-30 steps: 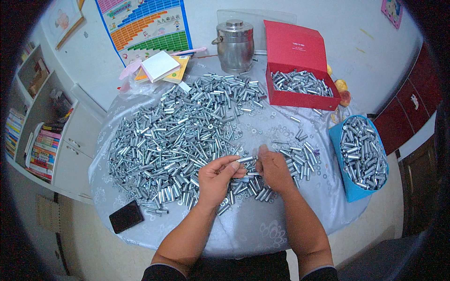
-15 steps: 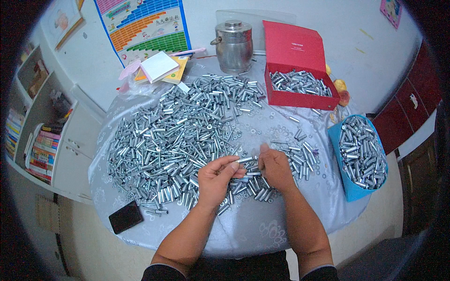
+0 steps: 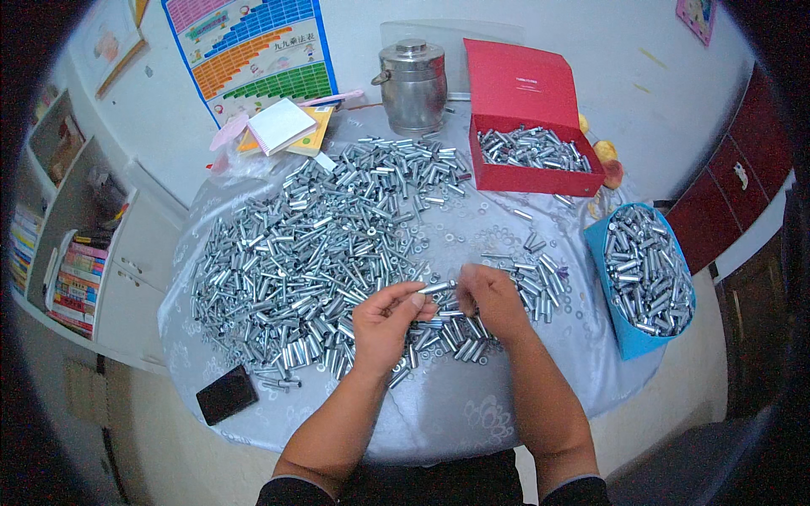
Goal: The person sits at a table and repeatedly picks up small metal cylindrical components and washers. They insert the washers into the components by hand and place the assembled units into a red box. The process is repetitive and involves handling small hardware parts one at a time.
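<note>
My left hand [image 3: 384, 322] pinches a shiny metal sleeve [image 3: 436, 287] between thumb and fingers, its free end pointing right. Close to that end is my right hand [image 3: 496, 302], its fingers curled together and slightly blurred; what they hold is hidden. Under and around both hands spreads a large pile of silvery metal sleeves and bolts [image 3: 287, 261], with flat washers [image 3: 502, 239] scattered to its right. A smaller group of metal sleeves [image 3: 540, 282] lies just beyond my right hand.
An open red box [image 3: 536, 179] and a blue bin [image 3: 631, 325], both holding metal fasteners, stand on the right. A metal pot [image 3: 413, 88] and a notebook [image 3: 281, 126] are at the back of the cloth-covered table [image 3: 439, 422]. A black phone [image 3: 226, 395] lies front left.
The view has shifted slightly. My right hand has turned a little at the sleeve's end, its raised thumb now lower and curled in. My left hand keeps its pinch on the sleeve.
</note>
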Motion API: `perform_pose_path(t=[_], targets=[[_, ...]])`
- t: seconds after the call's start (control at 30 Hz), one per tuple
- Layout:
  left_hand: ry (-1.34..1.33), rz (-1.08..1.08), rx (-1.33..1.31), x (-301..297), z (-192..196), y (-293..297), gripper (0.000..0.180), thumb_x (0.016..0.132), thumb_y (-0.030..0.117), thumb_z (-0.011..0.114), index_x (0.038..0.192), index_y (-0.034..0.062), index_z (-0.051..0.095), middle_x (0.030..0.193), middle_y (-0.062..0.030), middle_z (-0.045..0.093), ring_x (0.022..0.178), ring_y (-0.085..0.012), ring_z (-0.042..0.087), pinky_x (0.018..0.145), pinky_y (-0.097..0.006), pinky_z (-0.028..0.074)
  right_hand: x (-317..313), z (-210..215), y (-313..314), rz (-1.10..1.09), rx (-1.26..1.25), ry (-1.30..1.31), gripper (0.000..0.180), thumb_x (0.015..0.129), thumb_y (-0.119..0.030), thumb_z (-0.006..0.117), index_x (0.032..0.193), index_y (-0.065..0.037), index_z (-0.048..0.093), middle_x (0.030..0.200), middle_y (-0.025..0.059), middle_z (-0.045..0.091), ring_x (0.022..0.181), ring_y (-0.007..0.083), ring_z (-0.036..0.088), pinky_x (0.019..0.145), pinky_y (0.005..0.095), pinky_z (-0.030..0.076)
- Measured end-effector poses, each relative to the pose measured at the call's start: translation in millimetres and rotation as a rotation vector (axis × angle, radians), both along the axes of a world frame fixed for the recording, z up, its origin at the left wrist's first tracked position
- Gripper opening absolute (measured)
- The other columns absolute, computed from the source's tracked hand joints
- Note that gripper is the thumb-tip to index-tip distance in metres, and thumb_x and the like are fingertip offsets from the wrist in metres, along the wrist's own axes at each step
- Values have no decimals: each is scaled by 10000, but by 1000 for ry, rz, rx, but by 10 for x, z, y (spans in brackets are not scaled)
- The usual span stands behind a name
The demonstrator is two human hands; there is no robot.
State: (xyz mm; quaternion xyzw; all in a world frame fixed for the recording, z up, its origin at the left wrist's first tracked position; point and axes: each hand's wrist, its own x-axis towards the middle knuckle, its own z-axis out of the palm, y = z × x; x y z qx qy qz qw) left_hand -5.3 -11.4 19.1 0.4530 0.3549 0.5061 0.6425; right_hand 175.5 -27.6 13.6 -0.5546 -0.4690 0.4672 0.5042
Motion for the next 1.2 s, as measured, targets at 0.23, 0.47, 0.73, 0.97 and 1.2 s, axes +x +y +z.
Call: perform_pose_path(t=[0.23,0.47,0.73,0.97,1.2], targets=[[10,-7,30,-19,-43,2,193,894,-13,599,1077,-61,635,901,-154,697,792,-187,694,738,-283,580,-95,89,-14,-8,106,82,353,981,-283,508,743,-33,577,614,-8,512,561,79,476,527,252,389],[14,-6,49,23,3,-18,190,887,-27,600,1070,-63,635,909,-148,695,804,-185,694,740,-273,577,-38,129,-52,22,83,17,310,997,-281,480,820,-39,559,673,12,548,612,90,510,588,242,421],[120,-89,108,180,195,-67,187,883,-42,597,1063,-64,640,913,-138,692,819,-170,689,736,-256,573,80,92,-243,-53,183,177,185,973,-193,533,883,-33,560,693,8,555,599,81,516,556,242,427],[114,-266,127,434,252,-79,177,878,-38,604,1052,-58,635,885,-118,684,799,-150,674,758,-271,558,219,122,-392,-223,187,321,155,970,-156,545,897,-24,580,712,30,596,612,77,542,584,222,446],[67,-321,59,783,348,-57,204,905,44,589,1088,-43,613,903,-125,687,776,-183,688,727,-296,571,374,94,-499,-391,272,264,128,921,-97,606,1014,-8,613,799,23,627,732,91,589,694,230,481]])
